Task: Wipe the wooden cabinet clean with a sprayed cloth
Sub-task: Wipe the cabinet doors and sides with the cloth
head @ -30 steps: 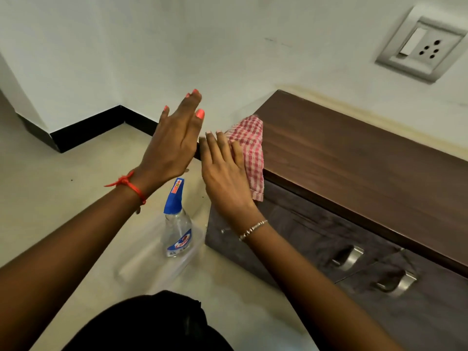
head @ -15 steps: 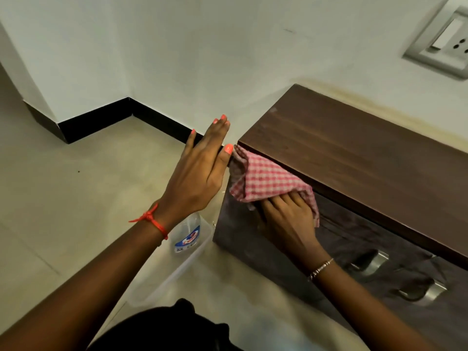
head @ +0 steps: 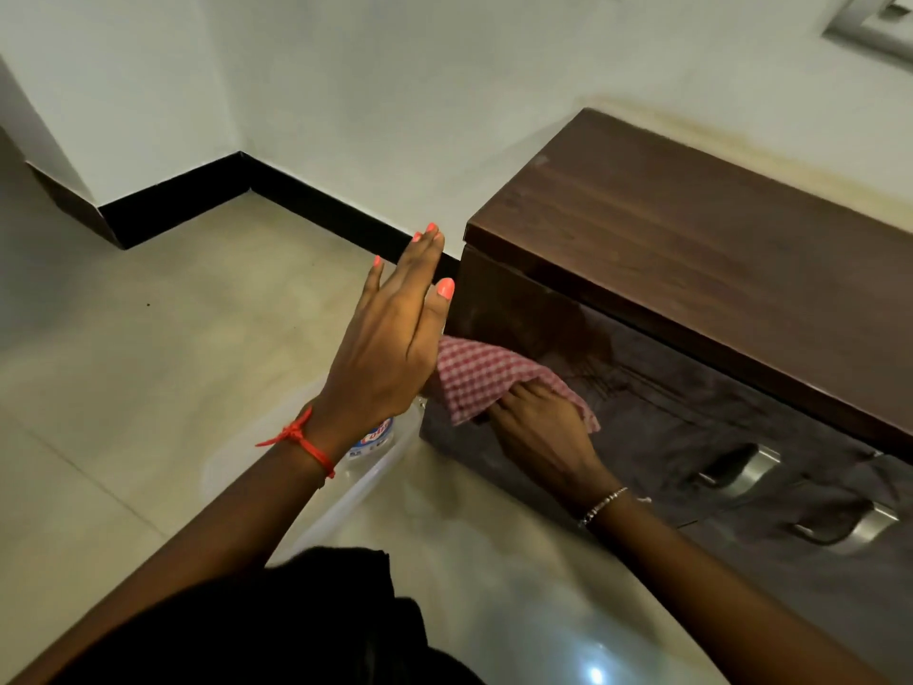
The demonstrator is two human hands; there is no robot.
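Note:
The dark wooden cabinet [head: 691,269] stands against the wall on the right. My right hand [head: 541,432] holds a red-and-white checked cloth [head: 486,375] against the cabinet's front face near its lower left corner; the cloth folds over my fingertips. My left hand [head: 390,348] is raised beside the cabinet's left end, fingers straight and together, holding nothing. The spray bottle [head: 370,440] stands on the floor behind my left wrist, with only part of its label showing.
Two metal drawer handles [head: 741,469] [head: 854,529] stick out of the cabinet front to the right of my right hand. A clear plastic container [head: 341,491] surrounds the bottle. Black skirting [head: 316,205] runs along the wall. A wall socket [head: 869,22] is at the top right.
My right hand has slid the cloth down from the cabinet's top corner onto the lower front face. My left hand stays raised and open by the cabinet's end.

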